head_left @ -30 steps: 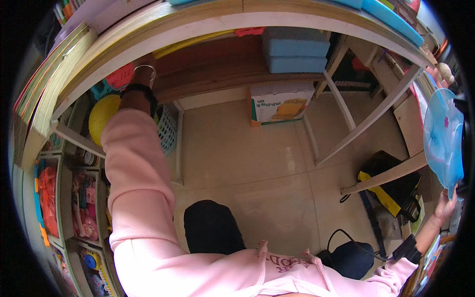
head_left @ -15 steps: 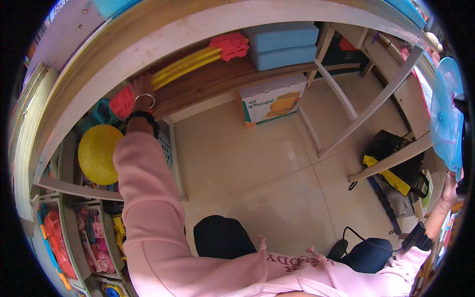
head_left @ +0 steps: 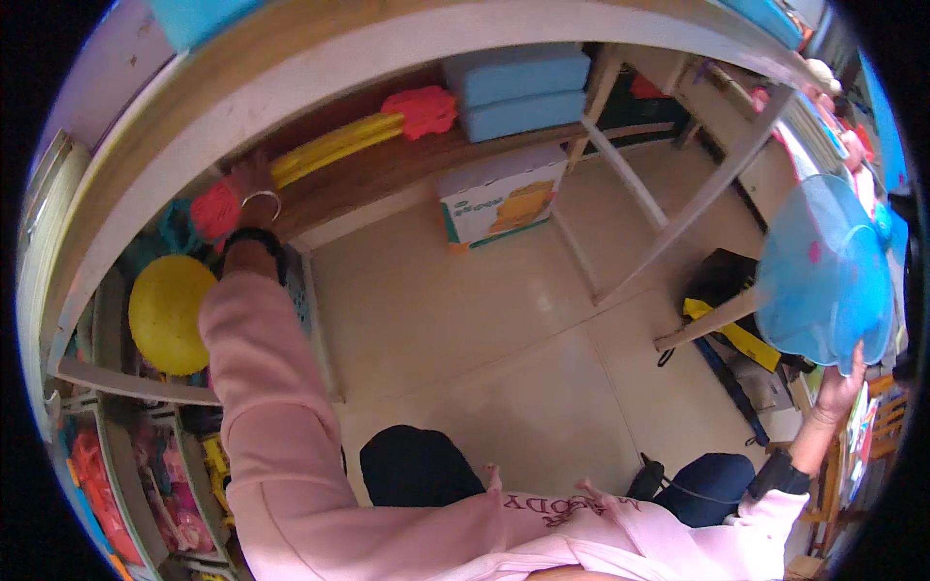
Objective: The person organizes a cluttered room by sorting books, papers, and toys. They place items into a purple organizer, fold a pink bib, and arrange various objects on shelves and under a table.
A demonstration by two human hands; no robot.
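Observation:
My left hand (head_left: pixel 254 177) reaches under the tabletop to the lower wooden shelf, closed round a long plastic toy with yellow bars (head_left: pixel 337 150), near its left red end (head_left: pixel 215 210). Motion blurs the fingers somewhat. The toy's other red end (head_left: pixel 419 111) points toward the blue boxes. Below my left wrist sits a yellow ball (head_left: pixel 172 315), with teal items (head_left: pixel 177 228) behind it. Off to the right, my right hand (head_left: pixel 841 382) grips the lower edge of a see-through blue wing-shaped thing (head_left: pixel 823 276), raised upright.
Two stacked blue boxes (head_left: pixel 523 89) stand on the shelf; a white picture carton (head_left: pixel 504 201) is on the floor below. Slanting white legs (head_left: pixel 678 213) and a black-and-yellow bag (head_left: pixel 727 300) lie to the right. Toy-filled drawers (head_left: pixel 145 484) stand lower left.
The view has shifted, moving the scene leftward. The long toy has come slightly toward me with my left hand on it. The blue wing-shaped thing has swung inward, showing more of its face.

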